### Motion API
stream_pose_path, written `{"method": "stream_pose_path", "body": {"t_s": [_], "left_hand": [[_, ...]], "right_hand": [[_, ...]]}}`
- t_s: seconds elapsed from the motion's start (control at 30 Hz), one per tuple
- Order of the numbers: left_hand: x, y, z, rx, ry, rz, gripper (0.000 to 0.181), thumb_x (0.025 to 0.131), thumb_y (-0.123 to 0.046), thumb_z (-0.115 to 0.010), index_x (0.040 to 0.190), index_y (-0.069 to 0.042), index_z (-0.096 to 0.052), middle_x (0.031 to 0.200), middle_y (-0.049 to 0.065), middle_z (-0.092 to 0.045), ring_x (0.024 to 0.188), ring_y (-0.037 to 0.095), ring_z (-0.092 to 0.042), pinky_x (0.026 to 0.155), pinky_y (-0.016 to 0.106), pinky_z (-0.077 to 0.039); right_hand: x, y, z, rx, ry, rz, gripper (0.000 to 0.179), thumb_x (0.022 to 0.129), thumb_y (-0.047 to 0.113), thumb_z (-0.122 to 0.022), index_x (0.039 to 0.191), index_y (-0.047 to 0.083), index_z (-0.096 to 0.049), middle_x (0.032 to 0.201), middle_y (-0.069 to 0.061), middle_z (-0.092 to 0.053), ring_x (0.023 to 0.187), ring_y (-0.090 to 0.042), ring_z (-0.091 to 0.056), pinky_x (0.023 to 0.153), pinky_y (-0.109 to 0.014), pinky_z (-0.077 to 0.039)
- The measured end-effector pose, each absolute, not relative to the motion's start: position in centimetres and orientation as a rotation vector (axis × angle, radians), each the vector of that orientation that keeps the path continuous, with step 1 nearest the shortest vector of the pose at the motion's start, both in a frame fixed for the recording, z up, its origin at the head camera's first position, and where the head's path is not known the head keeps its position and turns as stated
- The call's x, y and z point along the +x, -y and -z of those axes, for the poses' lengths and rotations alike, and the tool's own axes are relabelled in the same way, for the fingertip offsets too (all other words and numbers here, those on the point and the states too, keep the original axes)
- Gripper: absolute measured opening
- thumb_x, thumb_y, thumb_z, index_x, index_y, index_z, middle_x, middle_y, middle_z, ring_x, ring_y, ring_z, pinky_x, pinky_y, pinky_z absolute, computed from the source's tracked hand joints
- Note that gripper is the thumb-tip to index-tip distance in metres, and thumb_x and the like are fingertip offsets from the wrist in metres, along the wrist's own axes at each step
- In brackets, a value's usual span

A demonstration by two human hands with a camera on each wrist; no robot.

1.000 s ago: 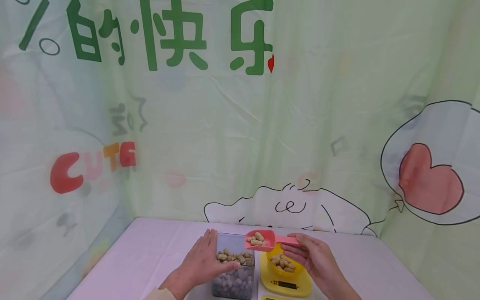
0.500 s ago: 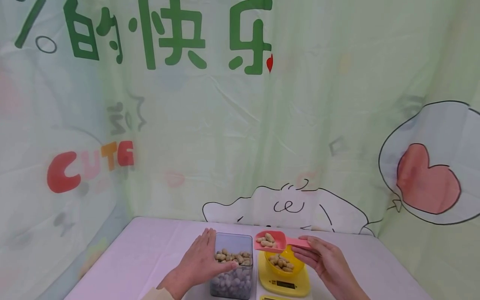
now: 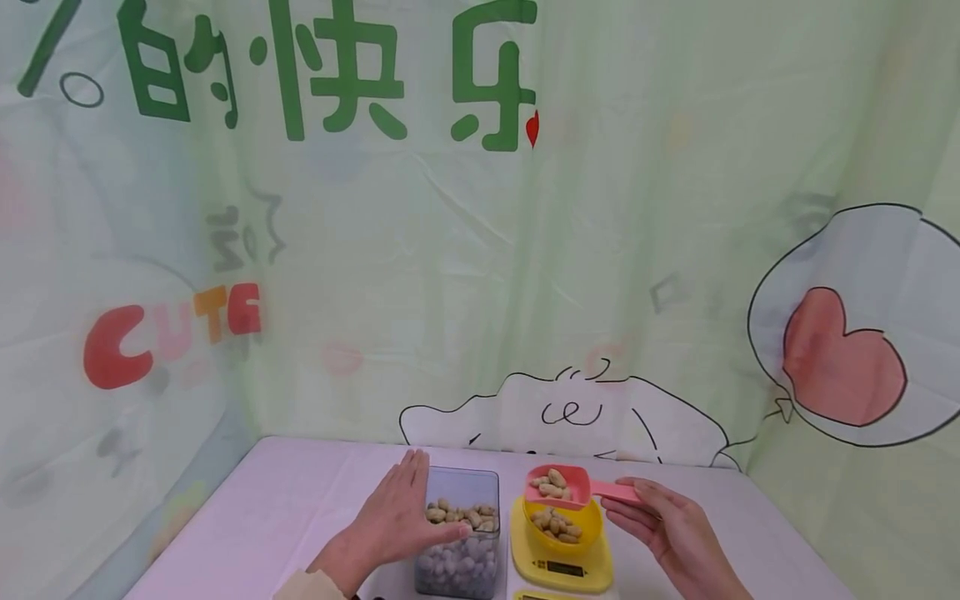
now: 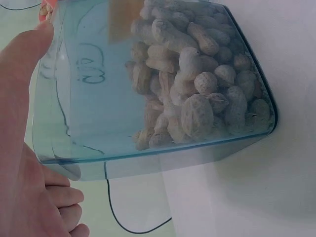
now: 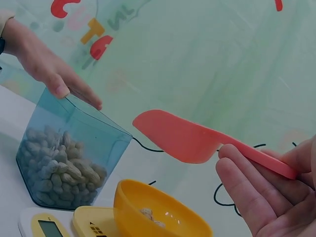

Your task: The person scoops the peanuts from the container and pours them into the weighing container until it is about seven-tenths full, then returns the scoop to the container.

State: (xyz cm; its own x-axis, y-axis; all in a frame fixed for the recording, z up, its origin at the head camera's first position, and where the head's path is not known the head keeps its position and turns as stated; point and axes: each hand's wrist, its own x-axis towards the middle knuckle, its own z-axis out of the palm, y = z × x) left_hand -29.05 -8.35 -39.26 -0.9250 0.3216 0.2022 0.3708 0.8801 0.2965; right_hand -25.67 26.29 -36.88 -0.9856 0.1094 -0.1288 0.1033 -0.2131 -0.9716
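A clear, bluish plastic container (image 3: 462, 483) stands on the left, partly filled with unshelled peanuts (image 4: 190, 79). My left hand (image 3: 386, 517) rests at its rim, fingers straight along the left side and thumb across the front edge. In my right hand (image 3: 675, 529) is the handle of a pink scoop (image 5: 180, 138), pinched between thumb and fingers. Several peanuts (image 3: 551, 485) lie in the scoop, which hovers roughly level above a yellow bowl (image 3: 591, 523). More peanuts (image 3: 555, 525) are inside that bowl, which sits on a yellow kitchen scale (image 3: 531, 560).
Nearer to me, a second display panel (image 5: 48, 227) in a white-and-yellow casing sits just in front of the scale. A pale cloth (image 3: 315, 475) covers the table. Behind it hangs a printed green curtain (image 3: 420, 275).
My right hand has carried the scoop of peanuts rightward, from beside the container's rim to over the yellow bowl. The left hand keeps its place on the container.
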Motion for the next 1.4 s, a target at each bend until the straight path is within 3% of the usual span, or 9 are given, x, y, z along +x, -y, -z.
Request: {"method": "stream_pose_path", "body": {"t_s": [0.2, 0.57, 1.17, 1.4], "left_hand": [[-29.3, 7.7, 39.0, -0.562, 2.904, 0.542, 0.119, 0.063, -0.087, -0.034, 0.143, -0.001, -0.014, 0.149, 0.016, -0.016, 0.138, 0.028, -0.013, 0.11, 0.047, -0.02], [-29.6, 4.6, 37.3, -0.691, 2.895, 0.555, 0.099, 0.076, -0.077, -0.03, 0.144, -0.007, -0.013, 0.151, 0.01, -0.014, 0.139, 0.025, -0.013, 0.111, 0.046, -0.019], [-29.9, -1.0, 37.5, -0.886, 2.933, 0.345, 0.086, 0.082, -0.068, -0.036, 0.144, -0.013, -0.017, 0.151, 0.002, -0.016, 0.139, 0.018, -0.015, 0.112, 0.039, -0.02], [-30.1, -2.2, 37.8, -0.923, 2.889, 0.264, 0.085, 0.082, -0.07, -0.029, 0.144, -0.013, -0.019, 0.15, 0.001, -0.018, 0.138, 0.018, -0.018, 0.112, 0.039, -0.021]], "right_hand": [[-25.6, -27.2, 37.1, -0.275, 1.964, -2.427, 0.053, 0.093, 0.029, -0.047, 0.134, -0.001, -0.032, 0.102, -0.005, -0.067, 0.099, -0.024, -0.063, 0.087, -0.038, -0.048], [-25.7, -28.1, 37.3, -0.295, 1.967, -2.418, 0.052, 0.095, 0.029, -0.043, 0.135, 0.0, -0.03, 0.1, -0.005, -0.068, 0.098, -0.025, -0.063, 0.088, -0.04, -0.047], [-25.6, -29.0, 38.1, -0.351, 1.909, -2.436, 0.051, 0.095, 0.029, -0.043, 0.135, -0.001, -0.03, 0.096, -0.004, -0.068, 0.096, -0.026, -0.064, 0.086, -0.039, -0.049], [-25.5, -29.2, 37.9, -0.365, 1.931, -2.401, 0.051, 0.095, 0.028, -0.042, 0.135, -0.001, -0.029, 0.095, -0.003, -0.068, 0.095, -0.025, -0.065, 0.086, -0.039, -0.048]]}}
